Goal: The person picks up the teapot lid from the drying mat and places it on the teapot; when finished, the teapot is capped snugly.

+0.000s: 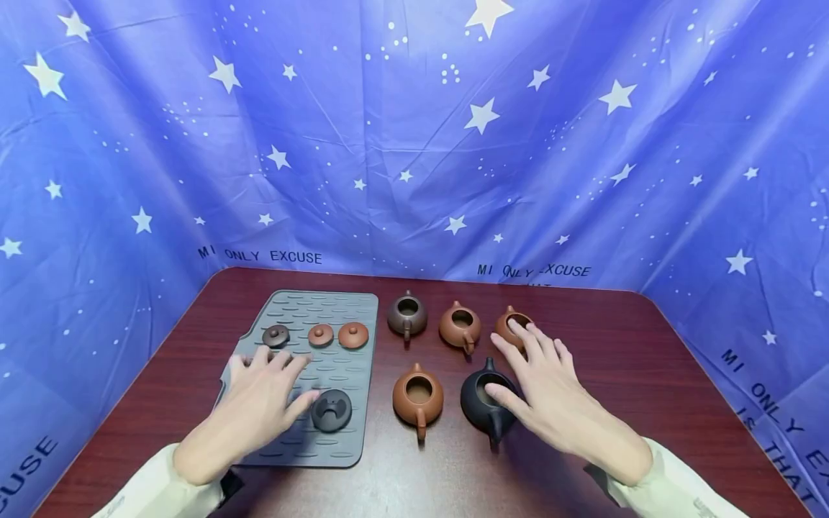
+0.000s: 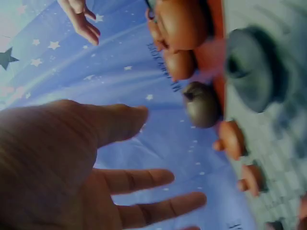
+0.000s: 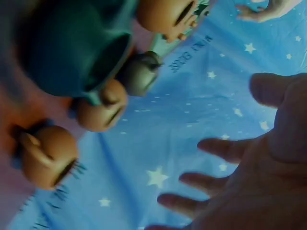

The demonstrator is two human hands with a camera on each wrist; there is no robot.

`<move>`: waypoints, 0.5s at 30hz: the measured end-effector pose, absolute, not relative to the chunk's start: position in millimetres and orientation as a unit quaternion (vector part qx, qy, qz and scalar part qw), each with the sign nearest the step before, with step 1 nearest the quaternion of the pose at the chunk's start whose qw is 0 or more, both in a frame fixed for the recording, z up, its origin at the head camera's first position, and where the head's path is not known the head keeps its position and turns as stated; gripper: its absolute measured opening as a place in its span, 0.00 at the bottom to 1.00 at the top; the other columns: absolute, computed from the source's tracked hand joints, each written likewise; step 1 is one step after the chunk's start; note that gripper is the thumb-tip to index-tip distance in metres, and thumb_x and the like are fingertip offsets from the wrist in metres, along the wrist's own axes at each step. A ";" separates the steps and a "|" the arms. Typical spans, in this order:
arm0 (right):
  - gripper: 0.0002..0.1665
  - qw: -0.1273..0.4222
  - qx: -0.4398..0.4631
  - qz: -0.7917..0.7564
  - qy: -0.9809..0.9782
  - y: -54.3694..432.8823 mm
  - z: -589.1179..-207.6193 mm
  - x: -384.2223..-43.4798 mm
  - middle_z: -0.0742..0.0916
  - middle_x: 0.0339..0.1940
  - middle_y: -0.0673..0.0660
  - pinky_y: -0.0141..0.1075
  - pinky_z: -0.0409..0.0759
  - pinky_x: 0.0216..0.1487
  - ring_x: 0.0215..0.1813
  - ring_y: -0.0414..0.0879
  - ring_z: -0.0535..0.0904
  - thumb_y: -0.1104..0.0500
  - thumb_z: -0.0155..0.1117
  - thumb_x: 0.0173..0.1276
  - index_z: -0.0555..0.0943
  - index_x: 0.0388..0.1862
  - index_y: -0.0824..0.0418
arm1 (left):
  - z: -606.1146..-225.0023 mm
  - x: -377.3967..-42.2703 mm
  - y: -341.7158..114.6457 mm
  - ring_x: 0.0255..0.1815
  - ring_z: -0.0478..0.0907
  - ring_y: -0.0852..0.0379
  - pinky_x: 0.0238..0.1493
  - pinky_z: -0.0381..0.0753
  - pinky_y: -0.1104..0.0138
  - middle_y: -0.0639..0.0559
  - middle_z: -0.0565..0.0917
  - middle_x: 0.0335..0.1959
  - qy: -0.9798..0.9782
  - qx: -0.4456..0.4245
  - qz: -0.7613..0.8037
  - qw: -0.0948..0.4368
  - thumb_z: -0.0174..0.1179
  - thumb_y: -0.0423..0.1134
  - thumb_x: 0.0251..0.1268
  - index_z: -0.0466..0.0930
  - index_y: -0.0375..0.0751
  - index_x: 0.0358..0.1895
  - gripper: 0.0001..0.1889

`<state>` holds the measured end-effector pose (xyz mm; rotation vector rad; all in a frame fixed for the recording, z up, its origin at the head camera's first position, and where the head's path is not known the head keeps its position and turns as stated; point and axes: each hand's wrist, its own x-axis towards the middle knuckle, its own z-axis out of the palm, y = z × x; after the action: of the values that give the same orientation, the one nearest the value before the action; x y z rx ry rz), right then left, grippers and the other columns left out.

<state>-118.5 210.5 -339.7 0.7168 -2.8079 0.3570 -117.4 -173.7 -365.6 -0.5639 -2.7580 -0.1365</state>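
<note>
My left hand [image 1: 255, 399] hovers over the grey mat with its fingers spread, holding nothing. Beside its thumb lies a black teapot lid [image 1: 332, 411]. Beyond its fingertips sit a dark brown lid [image 1: 276, 336], a small orange-brown lid [image 1: 320, 335] and a larger one [image 1: 352, 335]. An orange lid [image 2: 303, 211] at the edge of the left wrist view is hidden by the hand in the head view. My right hand [image 1: 547, 388], fingers apart and holding nothing, is over the lidless black teapot [image 1: 486, 396]. Its fingertips overlap an orange-brown teapot [image 1: 512, 327].
More lidless teapots stand on the dark red table [image 1: 583, 316]: a dark brown one [image 1: 417, 322], an orange-brown one [image 1: 447, 327] at the back, and another [image 1: 430, 410] in front. The grey mat [image 1: 304, 457] lies at left. A blue star-patterned curtain [image 1: 388, 237] surrounds the table.
</note>
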 end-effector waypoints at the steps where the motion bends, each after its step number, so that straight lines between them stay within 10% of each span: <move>1: 0.35 0.111 0.247 0.124 -0.955 213.0 -342.9 -118.2 0.63 0.70 0.64 0.63 0.49 0.59 0.70 0.64 0.53 0.42 0.57 0.68 0.67 0.68 0.60 | -369.7 -116.7 -174.9 0.39 0.70 0.45 0.33 0.59 0.49 0.50 0.80 0.37 -0.963 -0.207 -0.048 0.164 0.67 0.53 0.53 0.80 0.45 0.48 0.23; 15: 0.30 0.122 0.248 0.193 -0.942 239.8 -391.2 -118.5 0.76 0.55 0.61 0.51 0.70 0.54 0.58 0.55 0.71 0.62 0.69 0.59 0.73 0.59 0.66 | -408.2 -126.3 -168.4 0.31 0.68 0.61 0.29 0.55 0.64 0.61 0.75 0.29 -0.933 -0.310 -0.142 0.115 0.71 0.41 0.49 0.80 0.51 0.35 0.10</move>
<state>-118.5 239.8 -391.2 0.7238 -2.7490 0.5621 -126.3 -168.4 -408.2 -0.9094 -2.7340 -0.4150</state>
